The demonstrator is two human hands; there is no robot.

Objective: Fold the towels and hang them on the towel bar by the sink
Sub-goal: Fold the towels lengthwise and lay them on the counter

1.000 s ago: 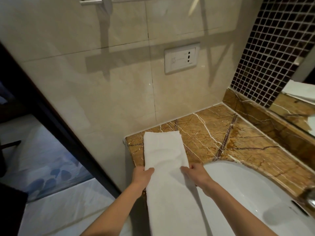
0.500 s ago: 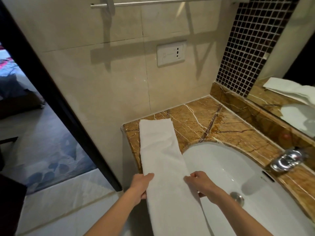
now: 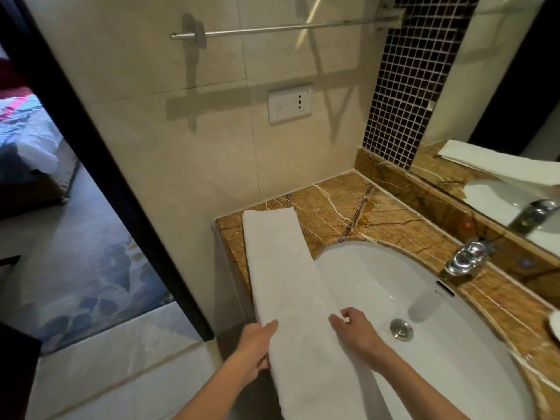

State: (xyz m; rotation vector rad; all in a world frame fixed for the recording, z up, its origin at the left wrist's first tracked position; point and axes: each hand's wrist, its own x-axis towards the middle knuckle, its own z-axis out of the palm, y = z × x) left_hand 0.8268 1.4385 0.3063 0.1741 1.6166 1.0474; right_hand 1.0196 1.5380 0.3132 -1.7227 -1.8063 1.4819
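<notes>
towel bar (image 3: 288,27): running high across the wall (image 3: 188,153), rod showing open along its length; bracket disc sitting near the left end, mount closing the right end by the mosaic tiles (image 3: 418,86).
below bar: flat tile, only the socket plate (image 3: 289,106) sticking out between bar and countertop (image 3: 348,204).
countertop: towel (image 3: 288,283) taking up the left strip from the back wall forward; bare marble lying open between towel and faucet (image 3: 466,257).
sink (image 3: 439,344): basin lying open right of the towel; towel covering its left rim.
faucet: jutting over the far rim, blocking the right.
left flank: dark door frame (image 3: 106,177) standing near the counter end.
front: left hand (image 3: 254,347) and right hand (image 3: 354,331) gripping the towel's long edges.
</notes>
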